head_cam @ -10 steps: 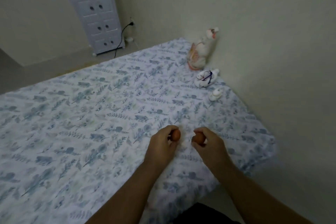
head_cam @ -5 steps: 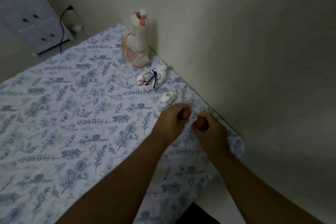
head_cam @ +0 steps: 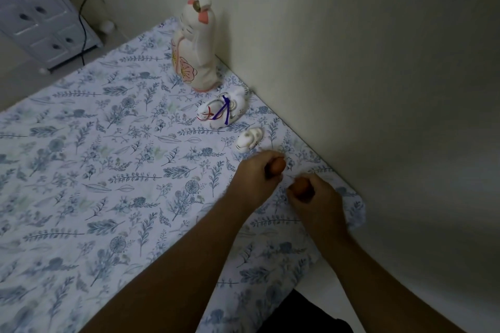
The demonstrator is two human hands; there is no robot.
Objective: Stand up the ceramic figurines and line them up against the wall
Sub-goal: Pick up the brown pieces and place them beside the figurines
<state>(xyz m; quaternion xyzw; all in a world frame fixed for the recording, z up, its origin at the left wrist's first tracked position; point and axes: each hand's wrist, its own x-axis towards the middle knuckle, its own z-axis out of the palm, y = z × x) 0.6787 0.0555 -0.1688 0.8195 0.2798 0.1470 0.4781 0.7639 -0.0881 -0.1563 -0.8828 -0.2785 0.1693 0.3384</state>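
Floral bedsheet (head_cam: 113,159) covers a bed pushed into the corner of a pale wall (head_cam: 351,62); a white drawer unit (head_cam: 40,11) and a black cord (head_cam: 82,24) running up to a wall socket sit beyond the far end of the bed; three figures already stand in a row close along the wall, which is why both hands work at the near end of that row.

Farthest from the hands is a tall figurine (head_cam: 196,46), upright, its back near the wall; next comes a white animal with ribbons (head_cam: 221,111); then a small white figure (head_cam: 250,139), just beyond the left hand; they run large to small, so the next pieces probably belong at the small end.

Left hand (head_cam: 259,178) is closed around a small orange-brown piece (head_cam: 278,165), which pokes out past the thumb and fingertips; right hand (head_cam: 316,197) is likewise curled tight over a second orange piece (head_cam: 301,186), mostly hidden under the fingers; neither grip has any slack showing. Both pieces hang low over the sheet between the small white figure and the bed's near corner; whether they touch the sheet I cannot tell. Holding each from above looks meant to set it base down; on soft bedding a small piece could tip, so I judge a slow release is wanted.
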